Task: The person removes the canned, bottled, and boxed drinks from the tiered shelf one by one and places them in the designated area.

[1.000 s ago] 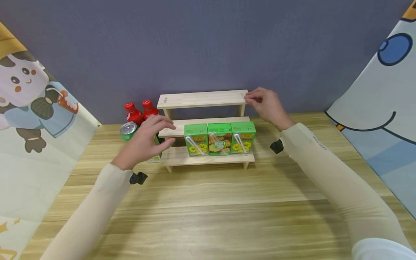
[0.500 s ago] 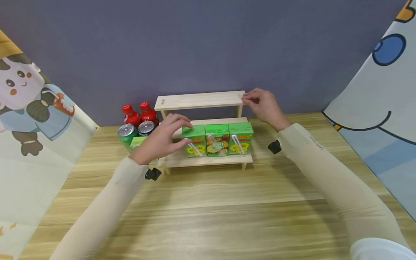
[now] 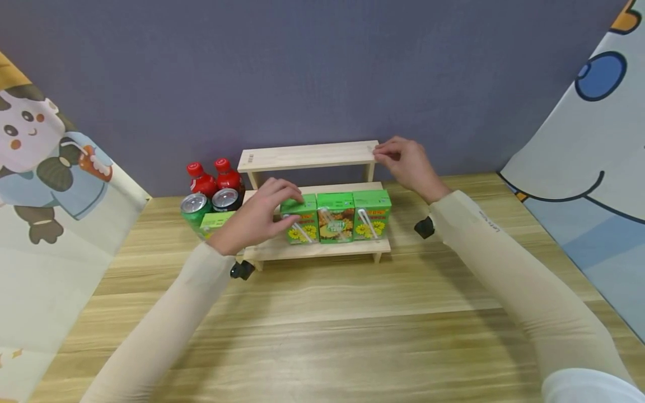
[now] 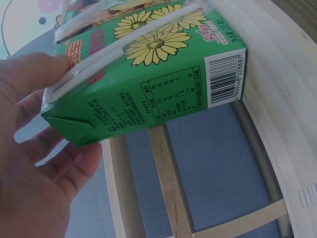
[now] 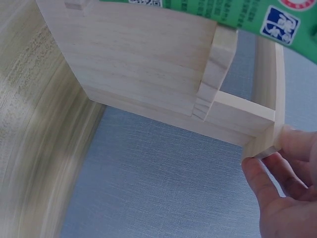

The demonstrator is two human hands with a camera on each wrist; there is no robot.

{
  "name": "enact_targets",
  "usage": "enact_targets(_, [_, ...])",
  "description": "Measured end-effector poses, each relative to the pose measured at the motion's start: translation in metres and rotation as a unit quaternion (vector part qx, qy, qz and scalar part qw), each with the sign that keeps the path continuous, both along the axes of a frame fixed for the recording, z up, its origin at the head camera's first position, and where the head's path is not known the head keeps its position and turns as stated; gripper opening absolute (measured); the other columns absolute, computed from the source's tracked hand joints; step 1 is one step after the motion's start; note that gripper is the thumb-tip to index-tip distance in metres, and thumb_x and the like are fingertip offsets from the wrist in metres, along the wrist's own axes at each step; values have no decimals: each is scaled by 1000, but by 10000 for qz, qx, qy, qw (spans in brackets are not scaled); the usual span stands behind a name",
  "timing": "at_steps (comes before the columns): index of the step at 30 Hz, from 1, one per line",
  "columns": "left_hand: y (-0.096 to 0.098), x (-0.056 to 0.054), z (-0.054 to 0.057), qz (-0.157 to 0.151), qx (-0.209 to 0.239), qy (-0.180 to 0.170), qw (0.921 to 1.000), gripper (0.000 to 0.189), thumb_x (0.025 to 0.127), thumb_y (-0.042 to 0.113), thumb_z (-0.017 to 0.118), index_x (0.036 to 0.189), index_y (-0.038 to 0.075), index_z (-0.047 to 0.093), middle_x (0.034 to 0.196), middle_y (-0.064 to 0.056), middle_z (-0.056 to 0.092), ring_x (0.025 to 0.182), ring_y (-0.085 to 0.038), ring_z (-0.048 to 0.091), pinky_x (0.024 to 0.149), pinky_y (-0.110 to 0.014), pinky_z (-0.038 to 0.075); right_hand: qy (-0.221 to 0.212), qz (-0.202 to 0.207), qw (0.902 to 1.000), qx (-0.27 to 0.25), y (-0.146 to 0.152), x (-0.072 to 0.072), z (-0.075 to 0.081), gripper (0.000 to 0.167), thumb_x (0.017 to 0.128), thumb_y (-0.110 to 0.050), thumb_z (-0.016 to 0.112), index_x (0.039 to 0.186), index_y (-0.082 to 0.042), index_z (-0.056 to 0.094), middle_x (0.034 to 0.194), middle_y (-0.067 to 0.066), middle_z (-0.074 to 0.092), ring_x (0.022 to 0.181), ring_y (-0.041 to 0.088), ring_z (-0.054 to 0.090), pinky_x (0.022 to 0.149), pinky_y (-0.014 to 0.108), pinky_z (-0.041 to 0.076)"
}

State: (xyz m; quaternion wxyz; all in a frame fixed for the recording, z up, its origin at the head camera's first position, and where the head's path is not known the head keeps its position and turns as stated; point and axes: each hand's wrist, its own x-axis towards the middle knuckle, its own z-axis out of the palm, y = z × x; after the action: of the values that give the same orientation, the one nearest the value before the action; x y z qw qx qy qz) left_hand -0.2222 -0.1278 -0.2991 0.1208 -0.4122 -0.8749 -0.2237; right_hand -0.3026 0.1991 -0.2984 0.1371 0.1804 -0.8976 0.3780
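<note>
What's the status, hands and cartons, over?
Left hand gripping leftmost carton, upright on bottom tier. Right hand pinching right end of top tier. Middle carton close alongside.

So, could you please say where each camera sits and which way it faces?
Head: worn on the head, facing forward and down at the wooden shelf; the left hand, right hand and sleeves show.
Left wrist: worn there, facing the leftmost green carton; only the left hand shows.
Right wrist: worn there, facing the wooden shelf's right end; only the right hand shows.
Shared by head and left wrist: that carton and the left hand.
</note>
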Motion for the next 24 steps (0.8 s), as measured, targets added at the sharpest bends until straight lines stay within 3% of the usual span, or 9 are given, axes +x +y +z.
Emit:
enact_targets(13, [1, 5, 4, -91, -28, 141, 9999, 22, 85, 13, 71, 105, 12, 62, 113, -2, 54, 102, -19, 45, 84, -35, 41, -5, 48, 10000, -33, 1, 0, 0, 25, 93, -19, 61, 109, -3, 69, 109, 5, 61, 95, 18, 58, 82, 31, 49])
enact_targets(24, [-12, 15, 8, -39, -41, 151, 9999, 24, 84, 11, 72, 106, 13, 61, 114, 1, 53, 102, -15, 45, 80, -32, 41, 44, 89, 9999, -110, 5, -1, 0, 24, 93, -18, 61, 108, -2, 69, 108, 6, 62, 94, 19, 58, 82, 33, 49])
